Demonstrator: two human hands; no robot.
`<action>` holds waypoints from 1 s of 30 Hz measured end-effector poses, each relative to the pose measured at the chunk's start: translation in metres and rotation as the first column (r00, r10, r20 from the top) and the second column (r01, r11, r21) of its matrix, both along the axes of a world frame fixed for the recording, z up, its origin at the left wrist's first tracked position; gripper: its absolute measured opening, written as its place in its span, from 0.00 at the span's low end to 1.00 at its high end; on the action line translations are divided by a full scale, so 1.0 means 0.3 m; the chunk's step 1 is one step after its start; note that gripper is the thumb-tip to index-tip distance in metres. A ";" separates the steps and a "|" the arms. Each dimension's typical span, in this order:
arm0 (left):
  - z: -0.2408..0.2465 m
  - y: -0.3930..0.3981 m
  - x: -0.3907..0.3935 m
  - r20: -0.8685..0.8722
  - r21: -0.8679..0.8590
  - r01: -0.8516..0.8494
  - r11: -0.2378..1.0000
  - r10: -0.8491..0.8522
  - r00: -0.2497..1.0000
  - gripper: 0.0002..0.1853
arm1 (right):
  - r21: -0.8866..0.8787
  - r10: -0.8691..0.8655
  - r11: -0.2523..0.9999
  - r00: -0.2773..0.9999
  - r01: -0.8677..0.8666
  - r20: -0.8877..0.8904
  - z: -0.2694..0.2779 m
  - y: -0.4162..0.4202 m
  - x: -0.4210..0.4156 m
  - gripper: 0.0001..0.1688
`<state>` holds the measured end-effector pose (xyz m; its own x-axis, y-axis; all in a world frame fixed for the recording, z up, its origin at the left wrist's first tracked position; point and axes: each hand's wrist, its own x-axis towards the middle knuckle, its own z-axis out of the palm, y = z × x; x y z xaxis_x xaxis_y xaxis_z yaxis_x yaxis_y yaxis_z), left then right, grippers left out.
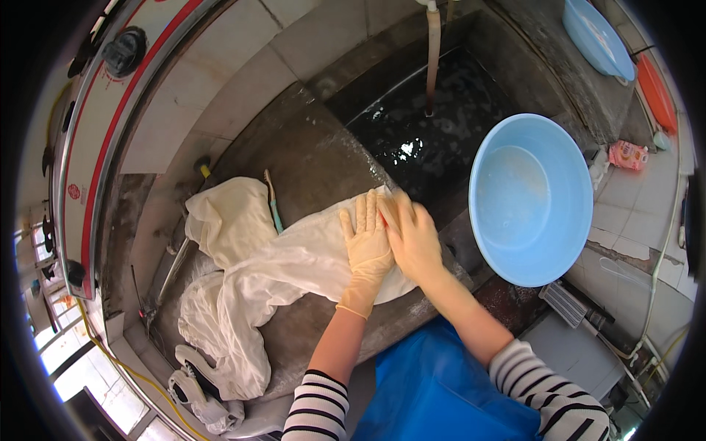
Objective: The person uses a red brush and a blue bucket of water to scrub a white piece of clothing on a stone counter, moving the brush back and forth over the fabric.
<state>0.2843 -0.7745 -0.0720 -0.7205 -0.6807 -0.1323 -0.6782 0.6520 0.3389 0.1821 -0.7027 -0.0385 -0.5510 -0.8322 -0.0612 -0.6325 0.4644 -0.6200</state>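
A wet white cloth garment (270, 270) lies spread over a dark stone washing slab (309, 149). My left hand (367, 237), in a thin cream rubber glove, presses flat on the garment near its right end, fingers extended. Right beside it, my right hand (416, 231) grips what looks like a scrubbing brush (389, 212) with a pale body and a red part, held against the cloth. Motion blur hides the brush's underside. A toothbrush (273, 206) with a teal part rests on the slab beyond the garment, close to a bunched fold.
Behind the slab is a stone basin (441, 110) of dark water, with a pipe (433, 60) hanging into it. A large blue plastic basin (524, 204) stands at right. White shoes (201, 386) sit at the slab's lower left. A gas stove (105, 138) borders the left.
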 end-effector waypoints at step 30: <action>0.029 -0.117 -0.051 -0.298 0.096 -0.230 0.969 0.248 0.922 0.27 | 0.184 0.030 0.979 0.961 -0.083 0.274 0.204 0.442 0.109 0.49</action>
